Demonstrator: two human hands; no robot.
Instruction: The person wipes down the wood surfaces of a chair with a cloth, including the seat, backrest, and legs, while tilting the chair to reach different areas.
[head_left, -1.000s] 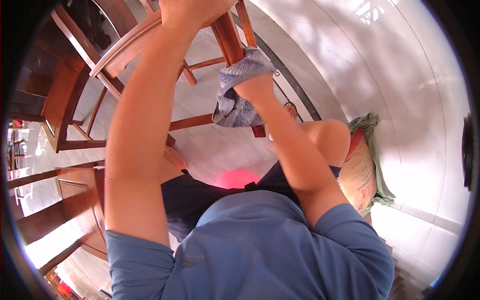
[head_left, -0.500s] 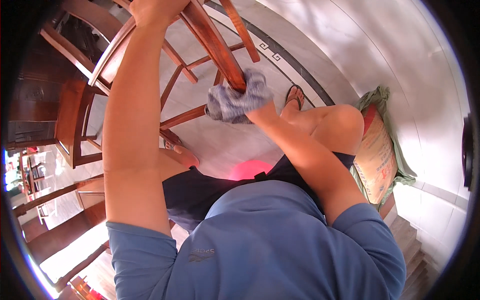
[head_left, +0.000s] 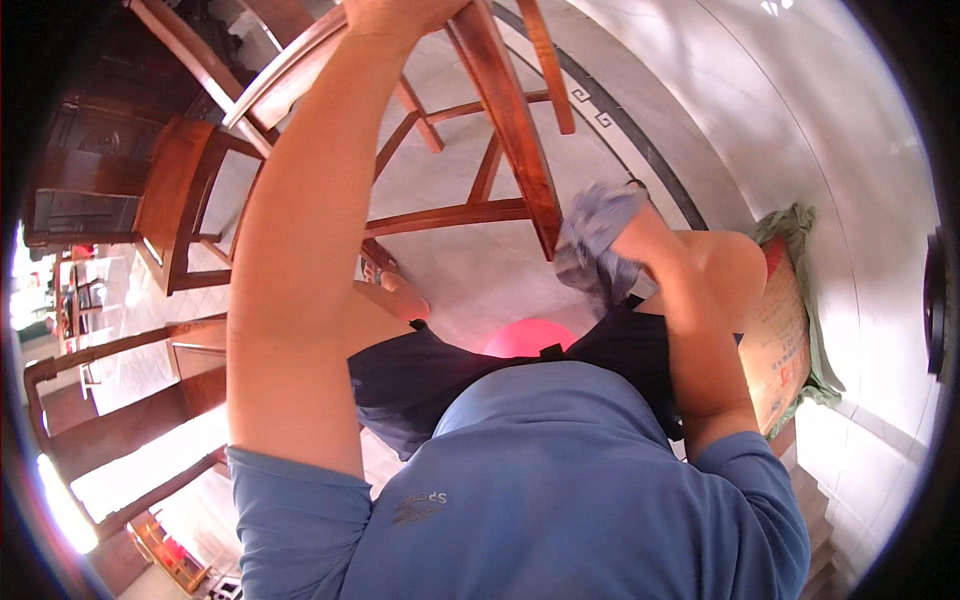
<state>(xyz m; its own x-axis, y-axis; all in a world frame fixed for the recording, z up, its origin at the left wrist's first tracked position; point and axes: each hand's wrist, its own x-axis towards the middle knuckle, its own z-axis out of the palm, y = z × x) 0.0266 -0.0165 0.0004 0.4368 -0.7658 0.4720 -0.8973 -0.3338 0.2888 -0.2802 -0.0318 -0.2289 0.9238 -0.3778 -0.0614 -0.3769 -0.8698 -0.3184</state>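
At the top edge, my left hand (head_left: 400,12) grips a reddish-brown wooden chair (head_left: 508,115) close to where a leg joins the frame; its fingertips are cut off by the picture's edge. The chair looks tilted, with its legs and crossbars slanting toward me. My right hand (head_left: 645,235) is closed on a crumpled grey-blue cloth (head_left: 597,240), blurred by motion. This cloth hangs just to the right of the nearest leg's end, apart from it as far as I can see.
Under me is a round pink seat (head_left: 530,338) between my thighs. By my right knee a filled sack (head_left: 778,345) with green wrapping leans at the white wall (head_left: 850,200). More dark wooden furniture (head_left: 175,200) stands at the left. Pale tiles (head_left: 450,285) cover the floor.
My right hand has drawn the cloth off the chair leg's end and moved to the right. The whole view has shifted, with the chair and my left hand appearing further right.
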